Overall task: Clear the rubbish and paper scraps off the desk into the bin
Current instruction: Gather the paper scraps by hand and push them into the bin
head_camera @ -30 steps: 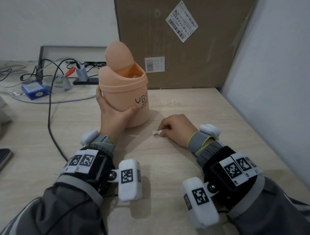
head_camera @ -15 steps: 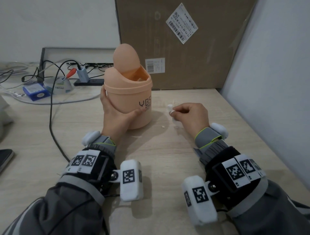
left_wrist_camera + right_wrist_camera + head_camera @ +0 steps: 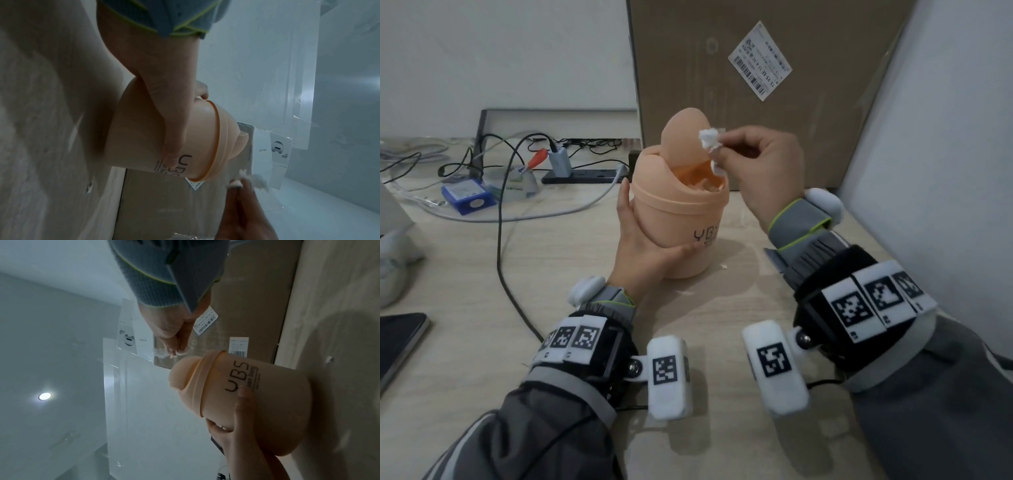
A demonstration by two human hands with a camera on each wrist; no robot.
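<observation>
A small peach desk bin [image 3: 681, 219] [image 3: 148, 142] [image 3: 257, 399] with a tipped-back swing lid stands on the wooden desk [image 3: 482, 291]. My left hand [image 3: 643, 246] [image 3: 170, 100] grips its body from the left, thumb across the front. My right hand [image 3: 760, 161] [image 3: 174, 335] hovers over the bin's opening and pinches crumpled white paper scraps [image 3: 710, 140] [image 3: 160, 353] [image 3: 259, 180]. White scraps lie inside the bin. One tiny white scrap [image 3: 724, 266] lies on the desk right of the bin's base.
A large cardboard box [image 3: 756, 85] stands against the wall behind the bin. Cables [image 3: 500, 212], a blue box [image 3: 469, 200] and a power strip [image 3: 582, 174] sit at the back left. A dark tablet edge [image 3: 397, 339] lies at far left. A grey wall [image 3: 945, 154] bounds the right.
My right hand picked the paper scraps up off the desk and rose up and left to above the bin's opening. My left hand kept hold of the bin.
</observation>
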